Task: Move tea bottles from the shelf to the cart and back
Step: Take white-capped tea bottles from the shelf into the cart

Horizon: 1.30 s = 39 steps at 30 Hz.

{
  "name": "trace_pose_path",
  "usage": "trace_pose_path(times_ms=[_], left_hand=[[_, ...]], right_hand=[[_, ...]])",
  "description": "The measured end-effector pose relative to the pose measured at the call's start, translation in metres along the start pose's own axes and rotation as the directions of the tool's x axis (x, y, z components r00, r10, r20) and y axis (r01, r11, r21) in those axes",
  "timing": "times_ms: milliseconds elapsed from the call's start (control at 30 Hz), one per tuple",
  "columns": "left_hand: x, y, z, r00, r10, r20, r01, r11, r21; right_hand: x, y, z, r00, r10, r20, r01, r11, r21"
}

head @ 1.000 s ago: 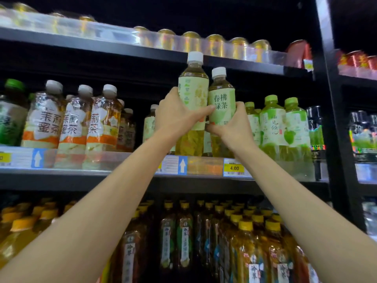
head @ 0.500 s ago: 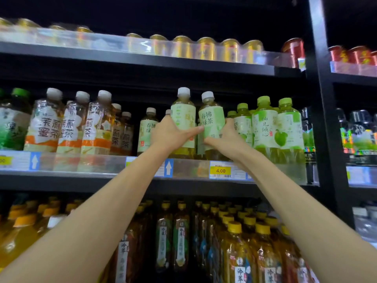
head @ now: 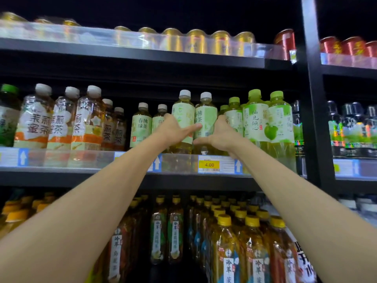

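Note:
Two green tea bottles with white caps and pale green labels stand side by side on the middle shelf (head: 81, 172), behind a clear front rail. My left hand (head: 173, 131) wraps round the left tea bottle (head: 182, 111), thumb stretched across its front. My right hand (head: 221, 133) wraps round the right tea bottle (head: 207, 115), thumb pointing left along its lower label. The fingers of both hands are hidden behind the bottles. Two more bottles of the same tea (head: 141, 123) stand just left of my left hand. No cart is in view.
Jasmine tea bottles (head: 59, 119) fill the shelf's left side; green-capped bottles (head: 257, 119) crowd the right, touching my right hand's side. Gold cans (head: 195, 40) line the top shelf, yellow-capped bottles (head: 224, 242) the lower one. A black upright post (head: 314, 99) bounds the bay; a 4.00 price tag (head: 209, 164) sits on the rail.
Both bottles came down from above the rail and went back onto the middle shelf, my arms reaching further in. Both hands stay on the bottles.

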State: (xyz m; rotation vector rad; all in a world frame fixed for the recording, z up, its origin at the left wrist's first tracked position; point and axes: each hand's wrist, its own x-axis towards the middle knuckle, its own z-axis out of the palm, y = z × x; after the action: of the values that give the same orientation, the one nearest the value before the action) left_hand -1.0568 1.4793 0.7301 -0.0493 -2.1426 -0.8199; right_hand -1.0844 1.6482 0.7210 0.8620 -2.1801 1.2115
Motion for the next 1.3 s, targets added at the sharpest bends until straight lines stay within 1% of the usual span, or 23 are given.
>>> trace_pose_path(times_ms=[167,233,300,367,500,600,833,1000,1167,1300], left_hand=[[-0.008,0.009,0.001,0.995,-0.037,0.091,0.044,0.995,-0.086],[-0.008,0.012,0.006,0.996,-0.061,0.069,0.066,0.995,-0.074],[-0.002,0.009,0.009,0.997,-0.065,0.051,0.067,0.997,-0.035],[-0.001,0.008,0.009,0.997,-0.065,0.045,0.066,0.997,-0.031],[0.003,0.005,0.010,0.996,-0.081,0.036,0.082,0.996,-0.028],[0.005,0.002,0.011,0.998,-0.065,0.008,0.066,0.997,-0.034],[0.014,-0.005,0.011,0.996,-0.086,0.018,0.087,0.995,-0.055],[0.012,-0.004,0.010,0.996,-0.091,0.017,0.091,0.996,-0.013],[0.009,-0.001,0.007,0.993,-0.111,0.040,0.111,0.994,0.015],[-0.005,0.009,0.006,0.996,-0.094,-0.005,0.094,0.989,0.111]], right_hand=[[0.001,-0.003,0.000,1.000,-0.015,0.021,0.016,0.996,-0.086],[0.000,-0.002,-0.002,0.999,-0.008,0.038,0.012,0.996,-0.085],[0.000,0.001,-0.005,0.998,0.003,0.067,-0.002,1.000,-0.012],[-0.002,0.002,-0.009,0.996,0.002,0.089,-0.004,1.000,0.021],[0.003,0.004,-0.009,0.998,-0.001,0.066,-0.001,1.000,0.029],[0.008,0.005,-0.003,0.999,-0.001,0.054,-0.002,0.999,0.049],[0.014,0.007,0.003,1.000,-0.004,0.016,0.004,1.000,0.029],[0.013,0.009,0.003,1.000,-0.009,0.011,0.008,1.000,0.018],[0.009,0.005,0.004,1.000,-0.004,-0.018,0.003,0.999,-0.044],[0.003,0.000,0.007,0.998,0.019,-0.055,-0.023,0.998,-0.066]])
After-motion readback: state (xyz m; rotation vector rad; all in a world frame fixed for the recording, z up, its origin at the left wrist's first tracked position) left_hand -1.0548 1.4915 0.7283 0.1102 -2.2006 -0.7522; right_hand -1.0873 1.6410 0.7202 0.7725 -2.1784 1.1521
